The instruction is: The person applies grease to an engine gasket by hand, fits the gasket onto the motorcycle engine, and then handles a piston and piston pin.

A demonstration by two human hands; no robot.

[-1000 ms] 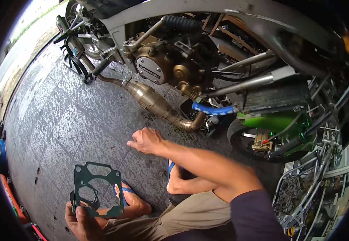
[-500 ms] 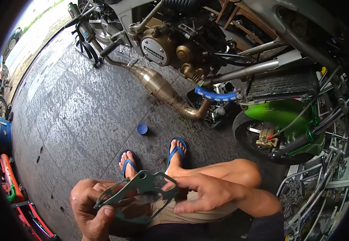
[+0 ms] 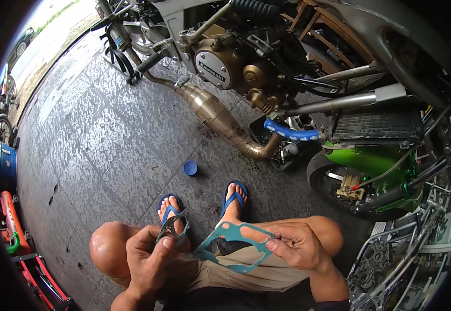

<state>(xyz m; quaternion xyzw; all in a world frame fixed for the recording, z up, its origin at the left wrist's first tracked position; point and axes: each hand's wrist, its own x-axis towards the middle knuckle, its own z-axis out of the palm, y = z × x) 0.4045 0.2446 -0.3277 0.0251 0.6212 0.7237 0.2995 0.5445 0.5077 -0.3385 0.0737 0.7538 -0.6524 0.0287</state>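
Note:
My right hand (image 3: 298, 246) pinches the edge of a flat teal gasket (image 3: 243, 268) with large cut-outs, held tilted above my lap. Between the thumb and fingers of my left hand (image 3: 150, 254) is a second, darker gasket (image 3: 180, 237), seen partly edge-on. The two gaskets come close together in front of my left hand; I cannot tell whether they touch. Both hands are closed and hover between my knees.
A motorcycle engine (image 3: 212, 70) with a bronze exhaust pipe (image 3: 212, 114) and blue hose (image 3: 292, 131) is ahead. Its green-fendered front wheel (image 3: 334, 189) stands right. A blue cap (image 3: 190, 168) lies on the floor. Metal frame parts (image 3: 381, 259) and a red jack (image 3: 39, 282) flank me.
My hands have moved apart. The right hand, earlier reaching at the gasket in my left, now grips the teal gasket to the right, and the darker one stays in my left. The view has shifted slightly.

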